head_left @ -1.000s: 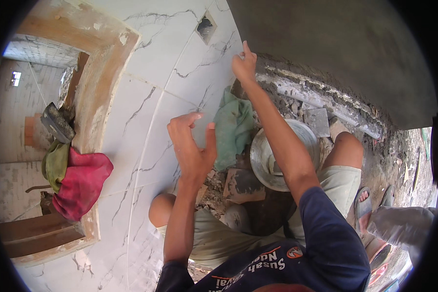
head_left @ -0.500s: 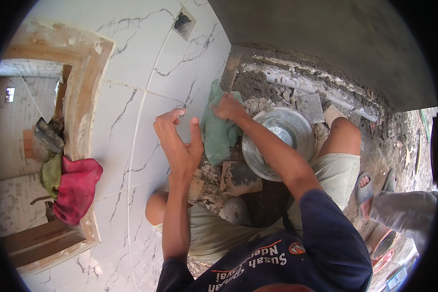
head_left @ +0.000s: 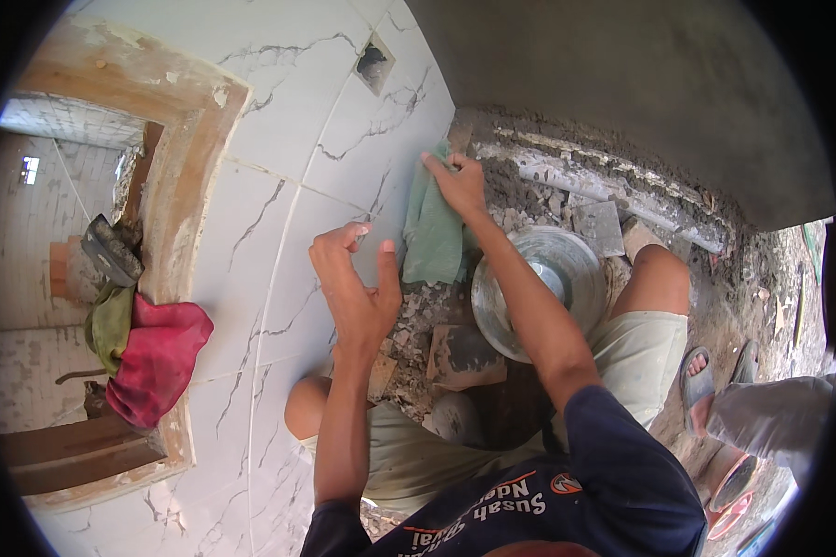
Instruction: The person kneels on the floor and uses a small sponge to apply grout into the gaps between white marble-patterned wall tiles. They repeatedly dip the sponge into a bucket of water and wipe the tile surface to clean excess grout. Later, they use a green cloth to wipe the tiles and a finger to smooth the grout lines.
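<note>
A green cloth (head_left: 431, 239) hangs beside the marbled white tile wall (head_left: 293, 209), its upper part gripped by my right hand (head_left: 459, 188). The fingers are closed around the fabric and the lower end dangles over rubble. My left hand (head_left: 355, 290) is raised in front of the tiles, left of the cloth. Its thumb and curled fingers stand apart, with a whitish patch at one fingertip. Below my right forearm stands a round, mortar-smeared basin (head_left: 581, 265), with some liquid visible inside; the forearm hides part of it.
A wooden window frame (head_left: 209, 139) at the left holds a pink cloth (head_left: 163, 357) on its sill. A square hole (head_left: 374, 63) opens in the tiles. Broken tile pieces (head_left: 466, 356) and a pale pipe (head_left: 659, 218) lie in rubble. Another person's sandalled foot (head_left: 697, 376) is at right.
My right hand has shifted its grip on the green cloth, which now hangs narrower and straighter. My left hand stays raised with its thumb apart. The whole view has shifted slightly.
</note>
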`<state>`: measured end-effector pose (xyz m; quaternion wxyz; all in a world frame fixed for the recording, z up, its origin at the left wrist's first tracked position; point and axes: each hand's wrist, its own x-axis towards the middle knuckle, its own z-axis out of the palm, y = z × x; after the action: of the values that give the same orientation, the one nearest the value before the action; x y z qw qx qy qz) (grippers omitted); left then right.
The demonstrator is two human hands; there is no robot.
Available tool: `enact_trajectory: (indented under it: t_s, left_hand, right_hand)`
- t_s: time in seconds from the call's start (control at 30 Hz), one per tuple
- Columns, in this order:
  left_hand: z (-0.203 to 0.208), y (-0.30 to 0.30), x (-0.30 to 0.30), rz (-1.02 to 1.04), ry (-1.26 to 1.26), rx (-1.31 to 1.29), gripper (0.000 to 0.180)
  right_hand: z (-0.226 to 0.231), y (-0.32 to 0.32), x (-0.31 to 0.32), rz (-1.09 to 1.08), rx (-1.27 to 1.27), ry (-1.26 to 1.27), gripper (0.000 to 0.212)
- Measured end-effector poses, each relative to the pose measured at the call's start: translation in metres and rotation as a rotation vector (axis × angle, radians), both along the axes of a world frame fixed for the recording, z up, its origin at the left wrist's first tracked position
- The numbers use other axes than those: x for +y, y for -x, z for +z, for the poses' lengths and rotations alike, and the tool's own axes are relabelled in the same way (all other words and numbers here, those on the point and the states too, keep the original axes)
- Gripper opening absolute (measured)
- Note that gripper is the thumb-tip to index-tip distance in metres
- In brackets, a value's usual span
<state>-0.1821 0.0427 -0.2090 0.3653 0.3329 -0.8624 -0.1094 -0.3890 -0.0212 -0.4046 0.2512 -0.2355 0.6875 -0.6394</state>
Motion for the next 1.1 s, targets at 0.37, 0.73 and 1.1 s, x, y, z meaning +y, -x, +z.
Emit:
enact_trajectory:
  t_s: [0.37,0.73,1.1]
  left_hand:
    - [-0.005,0.003,0.000,-0.002,-0.013,-0.014,0.032]
    - [-0.010,0.006,-0.002,0.028,-0.035,-0.070,0.031]
    - [-0.009,0.009,-0.003,0.038,-0.048,-0.082,0.032]
  right_hand:
    - [0.057,0.048,-0.041,-0.190,0.360,0.183,0.051]
    - [0.082,0.040,-0.105,-0.307,0.072,0.164,0.041]
    - [0.077,0.017,-0.118,-0.249,0.189,0.216,0.033]
